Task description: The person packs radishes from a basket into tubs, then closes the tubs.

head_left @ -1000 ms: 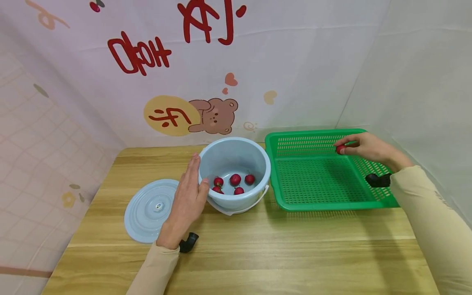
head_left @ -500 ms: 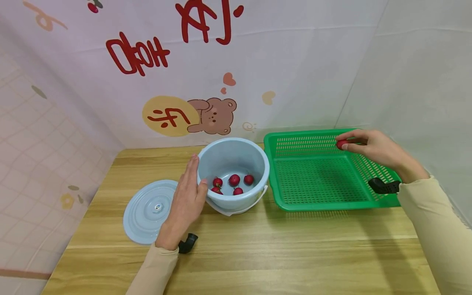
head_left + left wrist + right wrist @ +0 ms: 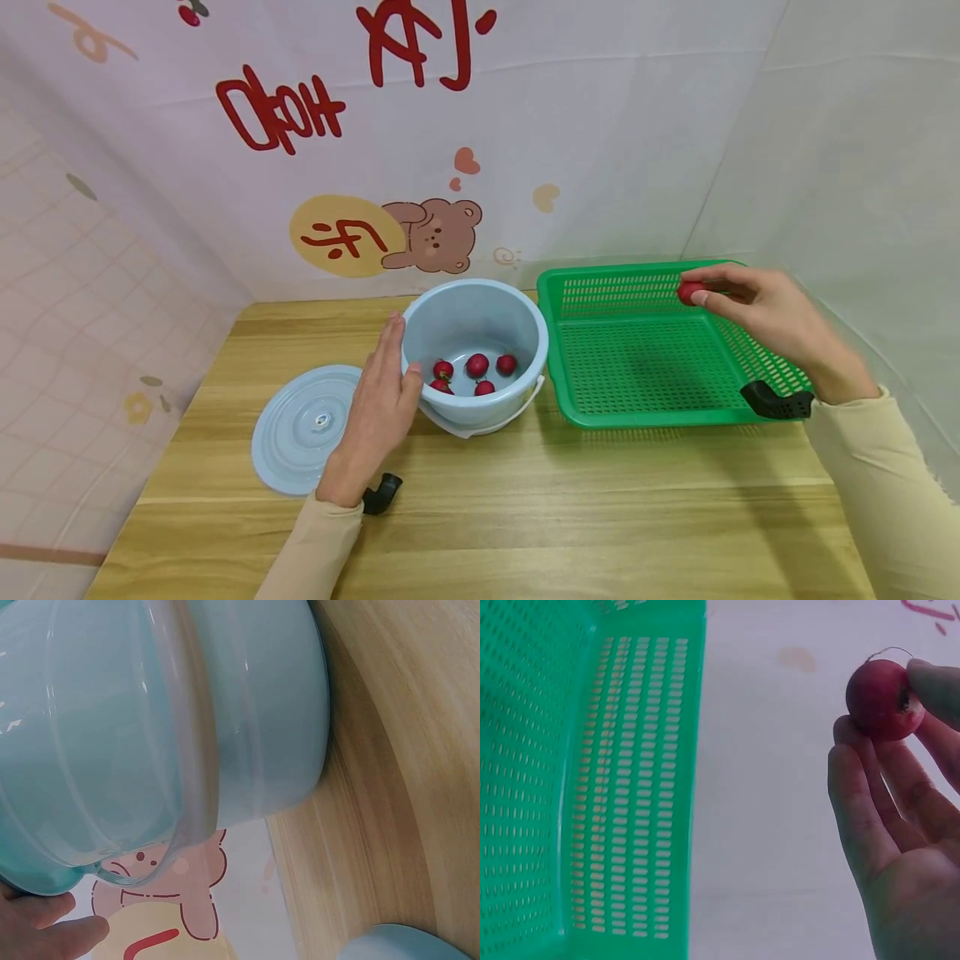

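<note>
Between thumb and fingertips, my right hand [image 3: 783,321] pinches a round red radish [image 3: 690,292] above the far right part of the green basket [image 3: 573,410]. In the right wrist view the radish [image 3: 881,700] shows a thin root and a dark stem end. My left hand [image 3: 378,400] rests against the left side of the light blue bucket [image 3: 480,406], its fingers straight along the rim. Fingertips [image 3: 71,937] lie at the rim in the left wrist view. Several radishes [image 3: 477,365] lie on the bucket's floor.
Left of the bucket, a round blue lid [image 3: 292,433] lies on the wooden table [image 3: 480,517], partly behind my left hand. The bucket's white handle [image 3: 525,408] hangs down in front. A printed cloth wall [image 3: 630,150] stands close behind the bucket and basket.
My right hand has lifted the radish slightly, staying over the basket's far right, and its wrist has swung to the right. My left hand and the bucket stay put.
</note>
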The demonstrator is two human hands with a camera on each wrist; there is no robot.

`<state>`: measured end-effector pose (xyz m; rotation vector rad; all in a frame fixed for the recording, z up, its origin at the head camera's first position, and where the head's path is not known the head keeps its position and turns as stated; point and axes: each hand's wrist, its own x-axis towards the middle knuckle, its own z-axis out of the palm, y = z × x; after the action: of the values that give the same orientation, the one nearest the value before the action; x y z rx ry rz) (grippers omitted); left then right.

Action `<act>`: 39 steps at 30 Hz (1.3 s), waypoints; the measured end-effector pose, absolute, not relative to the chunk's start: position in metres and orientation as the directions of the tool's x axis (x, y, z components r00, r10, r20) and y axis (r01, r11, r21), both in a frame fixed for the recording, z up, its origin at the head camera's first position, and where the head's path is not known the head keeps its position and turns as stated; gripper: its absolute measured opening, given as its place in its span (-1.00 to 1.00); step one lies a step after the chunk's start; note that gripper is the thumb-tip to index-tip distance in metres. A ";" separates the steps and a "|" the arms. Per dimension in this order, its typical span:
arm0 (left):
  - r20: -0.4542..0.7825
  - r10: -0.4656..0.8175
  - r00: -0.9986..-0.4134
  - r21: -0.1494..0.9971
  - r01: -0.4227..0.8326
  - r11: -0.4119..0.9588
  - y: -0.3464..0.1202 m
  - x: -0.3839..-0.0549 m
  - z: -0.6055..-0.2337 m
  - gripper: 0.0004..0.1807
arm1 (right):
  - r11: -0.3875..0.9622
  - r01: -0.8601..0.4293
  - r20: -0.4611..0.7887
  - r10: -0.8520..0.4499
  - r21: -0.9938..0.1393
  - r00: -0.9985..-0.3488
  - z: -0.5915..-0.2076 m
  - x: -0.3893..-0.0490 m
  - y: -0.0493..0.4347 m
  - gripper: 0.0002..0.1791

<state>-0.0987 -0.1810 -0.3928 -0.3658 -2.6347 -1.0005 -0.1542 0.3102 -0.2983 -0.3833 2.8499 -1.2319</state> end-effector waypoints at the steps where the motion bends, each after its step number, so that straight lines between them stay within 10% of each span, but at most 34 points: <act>1: 0.362 0.130 -0.923 0.600 0.337 0.725 -0.181 -0.099 -0.393 -0.27 | 0.650 -0.225 0.099 -0.226 -0.726 -0.969 -0.298 -0.152 0.308 -0.59; 39: 0.371 0.129 -0.920 0.600 0.343 0.722 -0.180 -0.099 -0.394 -0.26 | 0.158 -0.559 0.510 -0.265 -0.814 -0.818 -0.306 -0.106 0.195 -0.67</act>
<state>-0.0990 -0.1803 -0.3941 -0.3693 -2.6247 -1.0025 -0.1060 0.1948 -0.3057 -0.9381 2.5657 -2.0102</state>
